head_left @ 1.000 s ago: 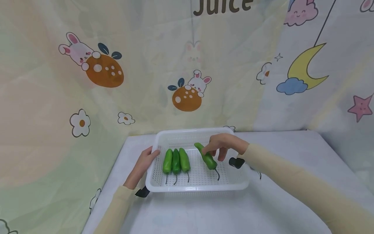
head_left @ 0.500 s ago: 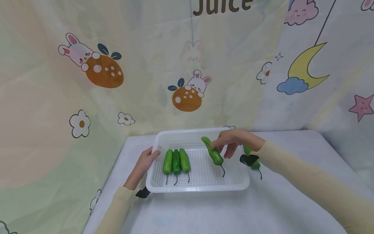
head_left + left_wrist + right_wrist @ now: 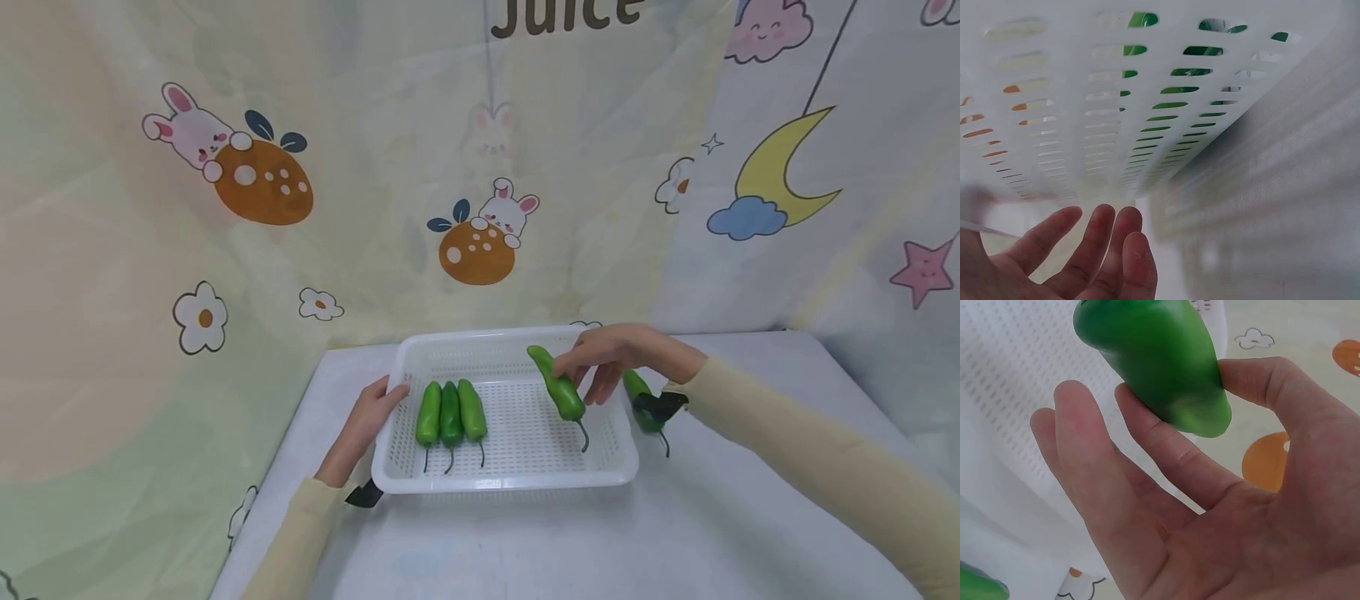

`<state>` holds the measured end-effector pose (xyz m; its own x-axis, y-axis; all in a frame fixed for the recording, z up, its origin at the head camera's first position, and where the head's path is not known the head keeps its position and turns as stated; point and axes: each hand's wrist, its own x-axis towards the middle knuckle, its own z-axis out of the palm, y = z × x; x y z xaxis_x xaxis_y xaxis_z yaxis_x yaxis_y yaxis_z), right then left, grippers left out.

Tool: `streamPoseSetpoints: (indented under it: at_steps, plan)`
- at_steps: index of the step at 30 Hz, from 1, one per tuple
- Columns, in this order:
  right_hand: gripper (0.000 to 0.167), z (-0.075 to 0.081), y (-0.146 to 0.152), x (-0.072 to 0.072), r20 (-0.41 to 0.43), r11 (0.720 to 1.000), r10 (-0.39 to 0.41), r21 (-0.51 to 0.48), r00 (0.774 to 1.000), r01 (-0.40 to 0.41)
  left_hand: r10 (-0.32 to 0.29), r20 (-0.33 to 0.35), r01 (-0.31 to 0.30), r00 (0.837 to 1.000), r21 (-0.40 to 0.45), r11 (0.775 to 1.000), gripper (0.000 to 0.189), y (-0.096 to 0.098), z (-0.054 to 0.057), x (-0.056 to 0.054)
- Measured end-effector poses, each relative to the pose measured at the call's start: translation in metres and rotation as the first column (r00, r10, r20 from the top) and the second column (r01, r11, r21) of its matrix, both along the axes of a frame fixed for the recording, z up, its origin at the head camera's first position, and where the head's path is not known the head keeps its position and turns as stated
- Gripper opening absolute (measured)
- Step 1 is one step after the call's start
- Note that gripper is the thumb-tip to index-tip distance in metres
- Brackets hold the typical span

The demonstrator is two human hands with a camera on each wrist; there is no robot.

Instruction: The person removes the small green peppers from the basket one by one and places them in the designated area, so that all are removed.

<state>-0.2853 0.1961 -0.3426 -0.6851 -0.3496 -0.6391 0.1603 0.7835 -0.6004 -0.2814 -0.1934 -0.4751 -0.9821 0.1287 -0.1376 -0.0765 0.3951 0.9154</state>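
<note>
My right hand (image 3: pixel 617 352) pinches a green chili pepper (image 3: pixel 561 392) between thumb and forefinger, above the right part of a white plastic basket (image 3: pixel 506 482). The pepper's stem points down toward me. In the right wrist view that pepper (image 3: pixel 1154 356) fills the top, and the other fingers stay off it. At the basket's left side my left hand (image 3: pixel 369 412) holds the rim, thumb over the edge. The left wrist view shows this hand's fingers (image 3: pixel 1102 231) outside the slotted wall. Three green peppers (image 3: pixel 451 414) lie side by side in the basket's left half.
Another green pepper (image 3: pixel 639 393) lies on the white table (image 3: pixel 750 433) just right of the basket, partly covered by the black wrist strap (image 3: pixel 662 406). Behind the table hangs a printed cloth (image 3: pixel 390 250) with cartoon rabbits and flowers.
My right hand has carried the pinched pepper rightward and slightly up over the basket. More of the pepper on the table at right now shows. The left hand keeps its place on the rim.
</note>
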Motion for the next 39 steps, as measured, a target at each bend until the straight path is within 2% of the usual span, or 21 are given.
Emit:
streamPoseSetpoints:
  at_steps: [7, 16, 24, 31, 39]
  plan:
    - [0.04, -0.001, 0.011, 0.002, -0.019, 1.0, -0.003, -0.017, 1.0, 0.003, -0.005, 0.001, 0.005, 1.0, 0.003, 1.0, 0.049, -0.001, -0.001, 0.0]
    - [0.041, 0.002, 0.027, 0.002, 0.019, 0.999, -0.032, -0.014, 0.999, 0.032, -0.001, 0.003, 0.001, 1.0, 0.004, 1.0, 0.049, -0.002, 0.0, -0.001]
    - [0.043, 0.008, 0.039, 0.005, 0.028, 1.0, -0.018, -0.001, 0.999, 0.018, -0.002, 0.008, 0.002, 1.0, 0.006, 1.0, 0.049, -0.002, -0.001, 0.0]
    - [0.041, 0.012, 0.053, 0.009, 0.041, 0.999, -0.052, 0.0, 0.998, 0.052, -0.011, -0.001, 0.011, 1.0, 0.009, 1.0, 0.049, -0.002, -0.002, 0.001]
    - [0.049, 0.014, 0.069, 0.012, 0.037, 0.999, -0.053, 0.012, 0.998, 0.053, -0.012, -0.001, 0.012, 1.0, 0.011, 1.0, 0.048, 0.0, 0.001, 0.002]
